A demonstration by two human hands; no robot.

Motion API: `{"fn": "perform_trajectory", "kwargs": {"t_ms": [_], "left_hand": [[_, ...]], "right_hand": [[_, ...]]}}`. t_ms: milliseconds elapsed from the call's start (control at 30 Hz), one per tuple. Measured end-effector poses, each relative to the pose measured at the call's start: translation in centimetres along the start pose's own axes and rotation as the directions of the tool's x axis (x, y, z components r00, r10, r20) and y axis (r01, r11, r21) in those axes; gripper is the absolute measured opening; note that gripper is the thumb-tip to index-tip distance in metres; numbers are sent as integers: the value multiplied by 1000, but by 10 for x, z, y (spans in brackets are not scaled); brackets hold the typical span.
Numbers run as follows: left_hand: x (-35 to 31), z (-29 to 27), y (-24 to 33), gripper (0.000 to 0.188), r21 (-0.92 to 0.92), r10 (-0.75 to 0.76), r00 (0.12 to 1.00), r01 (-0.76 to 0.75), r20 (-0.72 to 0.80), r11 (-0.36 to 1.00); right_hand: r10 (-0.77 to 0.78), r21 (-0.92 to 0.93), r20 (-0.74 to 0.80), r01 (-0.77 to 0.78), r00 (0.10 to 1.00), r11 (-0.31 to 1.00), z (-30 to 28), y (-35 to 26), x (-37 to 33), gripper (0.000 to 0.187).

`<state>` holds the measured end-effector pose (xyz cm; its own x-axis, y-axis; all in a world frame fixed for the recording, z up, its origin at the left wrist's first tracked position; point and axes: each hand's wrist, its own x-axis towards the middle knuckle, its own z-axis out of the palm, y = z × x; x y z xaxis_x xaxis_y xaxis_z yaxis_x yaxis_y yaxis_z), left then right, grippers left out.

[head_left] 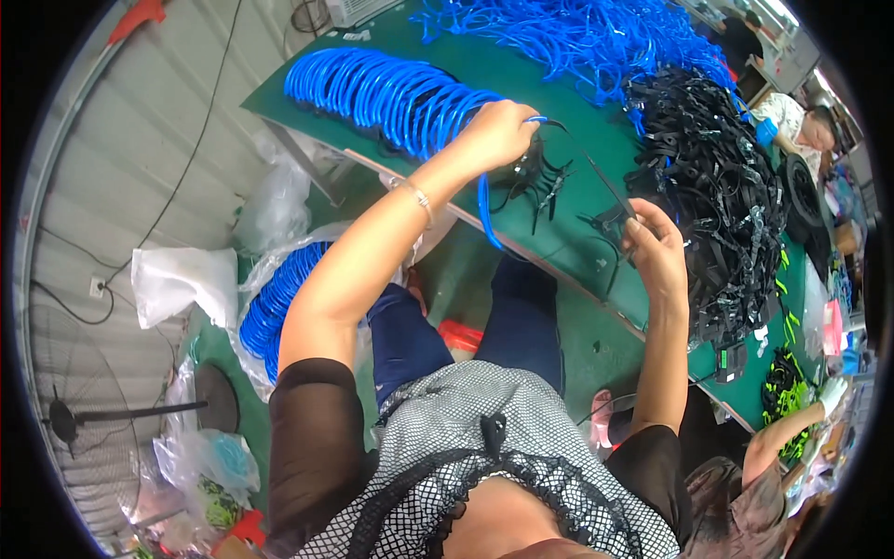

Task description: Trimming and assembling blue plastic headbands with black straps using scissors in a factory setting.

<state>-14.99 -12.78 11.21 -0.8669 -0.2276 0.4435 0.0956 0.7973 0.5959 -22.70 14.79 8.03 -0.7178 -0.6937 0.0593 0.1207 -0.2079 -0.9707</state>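
My left hand (pixel 503 135) is closed round a blue tube (pixel 485 212), whose loop hangs below it over the table's front edge. From that hand a thin black strap (pixel 589 160) stretches across to my right hand (pixel 656 244), whose fingers pinch its other end. Behind my left hand, a long row of blue tube rings (pixel 372 88) stands on the green table (pixel 466 58). Between my hands lie several small black strap pieces (pixel 549 182). To the right of my right hand rises a large heap of black straps (pixel 712 200).
A tangle of blue tubing (pixel 568 37) covers the table's far side. Down on the left, a plastic bag holds more blue rings (pixel 279 303), near a standing fan (pixel 65 419). Co-workers are at the right, one with a gloved hand (pixel 832 396) by black and green straps (pixel 787 401).
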Motion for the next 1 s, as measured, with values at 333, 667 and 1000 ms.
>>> {"fn": "perform_trajectory", "kwargs": {"t_ms": [333, 667, 1000], "left_hand": [[48, 47, -90, 6, 867, 225, 969, -194, 98, 459], [65, 12, -120, 10, 871, 281, 913, -379, 296, 313], [66, 13, -126, 6, 859, 311, 892, -419, 328, 294]], "right_hand": [[-116, -442, -99, 61, 988, 895, 37, 89, 73, 52], [-188, -710, 111, 211, 976, 673, 73, 84, 87, 55], [-356, -914, -97, 59, 930, 402, -1, 61, 246, 48]]}}
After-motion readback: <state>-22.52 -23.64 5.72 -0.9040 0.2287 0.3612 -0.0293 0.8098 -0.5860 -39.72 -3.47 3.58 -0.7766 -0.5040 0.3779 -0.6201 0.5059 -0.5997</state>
